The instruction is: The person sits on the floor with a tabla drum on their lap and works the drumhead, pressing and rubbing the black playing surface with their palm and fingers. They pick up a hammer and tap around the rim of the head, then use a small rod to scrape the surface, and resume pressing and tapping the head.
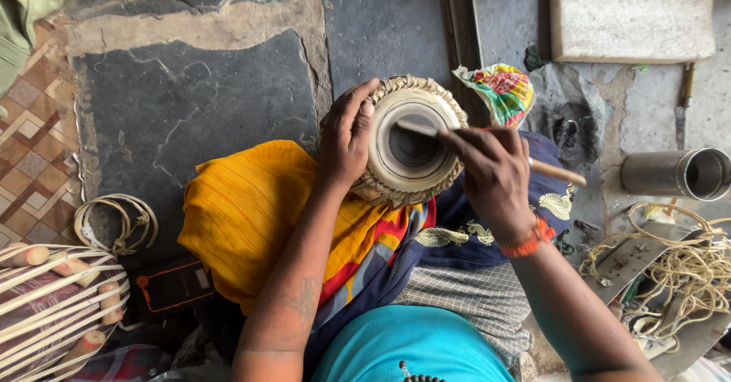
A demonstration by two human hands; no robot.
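A small hand drum [407, 153] with a braided rim and a dark round patch on its pale skin rests on my lap, on yellow and blue cloth [251, 207]. My left hand [346, 134] grips the drum's left rim and steadies it. My right hand [495, 176], with an orange thread at the wrist, holds a thin wooden stick [560, 172]. The stick's flat tip lies on the dark patch at the middle of the drum head.
A second drum with straps and wooden pegs [53, 306] sits at lower left, beside a coil of strap [118, 222] and a phone [171, 287]. A metal cylinder [678, 174], tangled cord [685, 264], a colourful wrapper [502, 92] and a stone slab [632, 12] lie to the right.
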